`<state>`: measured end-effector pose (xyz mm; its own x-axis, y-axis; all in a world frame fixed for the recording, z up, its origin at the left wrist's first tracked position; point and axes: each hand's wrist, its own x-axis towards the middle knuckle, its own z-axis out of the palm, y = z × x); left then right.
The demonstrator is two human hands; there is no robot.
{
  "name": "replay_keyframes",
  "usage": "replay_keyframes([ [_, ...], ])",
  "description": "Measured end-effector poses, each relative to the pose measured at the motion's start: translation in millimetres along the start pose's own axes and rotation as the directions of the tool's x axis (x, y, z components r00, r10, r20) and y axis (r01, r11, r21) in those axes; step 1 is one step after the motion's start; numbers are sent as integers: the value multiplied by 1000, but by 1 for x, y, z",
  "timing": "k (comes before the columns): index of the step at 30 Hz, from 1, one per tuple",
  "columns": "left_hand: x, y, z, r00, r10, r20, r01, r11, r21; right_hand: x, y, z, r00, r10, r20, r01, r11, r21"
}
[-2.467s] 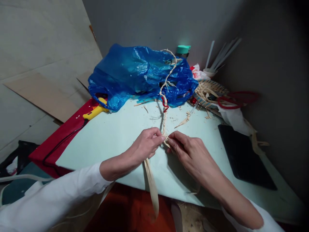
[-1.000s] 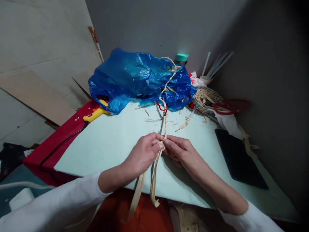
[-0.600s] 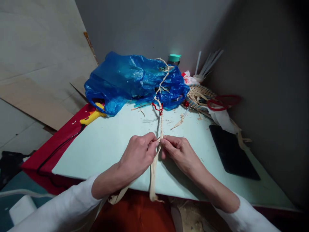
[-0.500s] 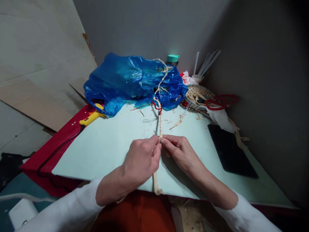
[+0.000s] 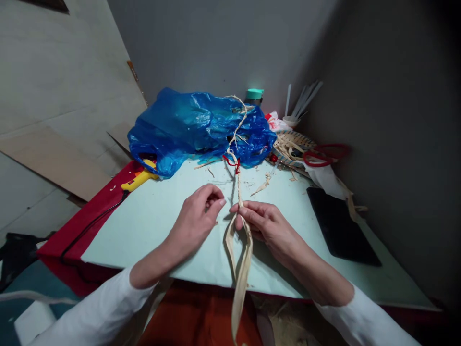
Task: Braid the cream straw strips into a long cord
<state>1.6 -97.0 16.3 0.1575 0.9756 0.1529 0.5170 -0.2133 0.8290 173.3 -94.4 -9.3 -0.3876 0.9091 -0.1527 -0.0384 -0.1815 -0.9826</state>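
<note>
A thin twisted cord (image 5: 238, 185) of pale plant fibre runs from the blue bag toward me, with a bit of red string (image 5: 236, 164) tied round it. My right hand (image 5: 264, 218) pinches its near end between thumb and fingers. Below that pinch, two flat fibre strips (image 5: 244, 269) part and hang over the table's front edge. To the left of the cord, my left hand (image 5: 196, 216) is raised off it, fingers loosely curled and apart from the thumb, holding nothing I can see.
A blue plastic bag (image 5: 194, 129) lies at the back, beside a yellow-handled corded tool (image 5: 139, 180). On the right are a woven basket (image 5: 288, 140), red-handled scissors (image 5: 320, 156) and a black tablet-like slab (image 5: 342, 226). A green-lidded bottle (image 5: 254, 95) stands behind.
My left hand has let go of the fibre at the cord's end and moved left. The two strips now hang apart in view. My right hand keeps its pinch.
</note>
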Motion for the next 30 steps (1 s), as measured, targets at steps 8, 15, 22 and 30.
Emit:
replay_keyframes([
  [8,13,-9,22,864,-74,498,415,664,-623,-3,0,-1,995,-32,95,35,999,-23],
  [15,8,-9,22,832,-223,508,532,580,-617,-4,3,-3,979,-172,111,203,894,-399],
  [22,6,-8,26,894,-259,365,413,791,-452,-16,0,-1,987,-150,-54,38,550,-834],
  [30,5,-8,26,921,-235,311,362,810,-461,-31,-5,17,817,-569,96,125,11,-992],
])
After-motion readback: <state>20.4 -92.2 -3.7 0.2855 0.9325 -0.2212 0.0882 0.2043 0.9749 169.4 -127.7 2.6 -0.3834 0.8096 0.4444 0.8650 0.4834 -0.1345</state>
